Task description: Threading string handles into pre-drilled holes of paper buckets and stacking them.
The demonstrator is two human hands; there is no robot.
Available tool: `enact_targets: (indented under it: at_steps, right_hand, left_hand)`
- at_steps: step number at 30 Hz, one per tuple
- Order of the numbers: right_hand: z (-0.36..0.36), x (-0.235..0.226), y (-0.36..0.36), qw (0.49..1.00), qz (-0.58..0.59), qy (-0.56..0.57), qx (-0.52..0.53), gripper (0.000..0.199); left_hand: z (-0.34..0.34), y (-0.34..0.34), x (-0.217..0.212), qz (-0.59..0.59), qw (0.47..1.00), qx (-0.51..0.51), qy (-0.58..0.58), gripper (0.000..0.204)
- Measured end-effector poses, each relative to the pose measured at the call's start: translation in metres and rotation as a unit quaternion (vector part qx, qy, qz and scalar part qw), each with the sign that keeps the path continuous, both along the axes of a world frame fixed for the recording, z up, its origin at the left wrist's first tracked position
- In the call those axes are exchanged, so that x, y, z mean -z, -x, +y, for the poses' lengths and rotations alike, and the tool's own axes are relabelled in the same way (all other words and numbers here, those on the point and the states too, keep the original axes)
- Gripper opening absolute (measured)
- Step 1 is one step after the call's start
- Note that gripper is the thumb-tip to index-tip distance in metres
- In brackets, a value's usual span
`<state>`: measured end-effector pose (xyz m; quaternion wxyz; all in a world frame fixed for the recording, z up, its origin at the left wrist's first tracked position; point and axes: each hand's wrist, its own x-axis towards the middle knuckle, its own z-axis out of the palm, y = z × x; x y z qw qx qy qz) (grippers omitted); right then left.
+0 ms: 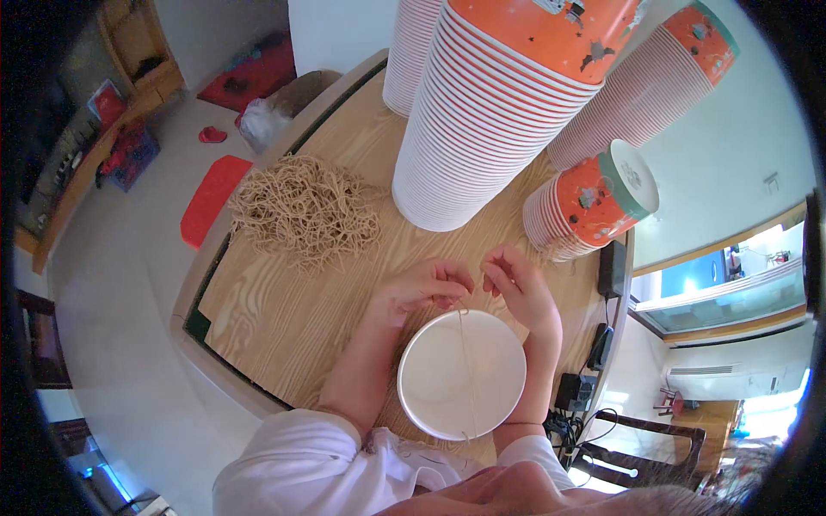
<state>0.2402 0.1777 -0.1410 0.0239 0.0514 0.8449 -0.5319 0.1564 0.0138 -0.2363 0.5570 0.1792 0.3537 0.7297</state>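
A white paper bucket (430, 378) stands in front of me, its round mouth facing up. One thin tan cord (467, 361) runs across the mouth, from the near rim to the far rim. By the far rim, my left hand (426, 285) has its fingers pinched together on the cord. Just to the right and apart from it, my right hand (516, 285) is closed in a pinch; what lies between its fingertips is too small to make out. A tangled heap of tan cords (305, 211) lies on the table, left of the hands.
Tall nested stacks of paper buckets (482, 129) rise at the back of the wooden table (284, 335). A shorter orange and green stack (594, 202) lies tilted at the right. Black power adapters (575, 391) and cables sit along the right edge. A red stool (215, 198) is beyond the left edge.
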Motion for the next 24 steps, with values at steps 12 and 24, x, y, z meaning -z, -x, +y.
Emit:
enact_targets:
  at_steps: [12,24]
  right_hand:
    - [0.007,0.006,0.008,0.972,0.159,-0.067,-0.161,0.027]
    - [-0.005,-0.005,0.002,0.987,0.069,-0.128,-0.063,0.017]
  left_hand:
    - [0.006,0.001,0.020,-0.022,0.992,0.016,-0.121,0.011]
    - [0.007,-0.002,0.011,-0.025,0.999,-0.014,-0.038,0.011]
